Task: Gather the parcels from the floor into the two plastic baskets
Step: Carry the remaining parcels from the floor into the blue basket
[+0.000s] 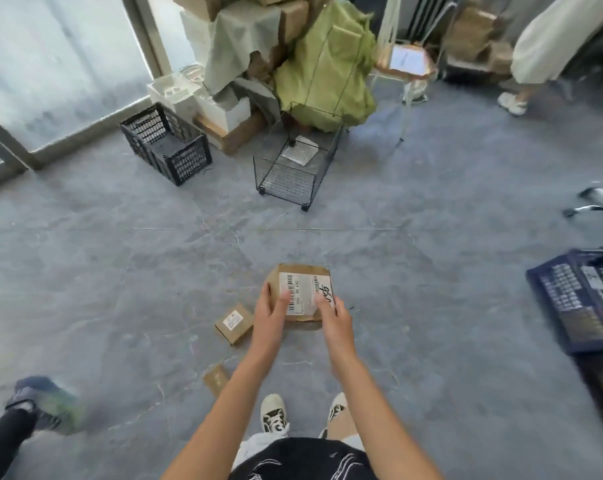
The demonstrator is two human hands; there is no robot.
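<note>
Parcel (302, 296): labelled cardboard box, held above the floor (120, 271) between both hands, left hand (270, 315) and right hand (333, 318) gripping opposite sides, thumbs on the label. Likely light and stiff; side grip suits it. Two smaller parcels (233, 323) lie below; black basket (167, 148) far left, blue basket (580, 299) right.

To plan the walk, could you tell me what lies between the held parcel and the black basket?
Only bare grey floor lies between the parcel and black basket, per the head view.

blue basket (577, 299) right of the right hand (334, 318) cut by the edge; parcel (302, 292) label text too blurred to read.
</note>
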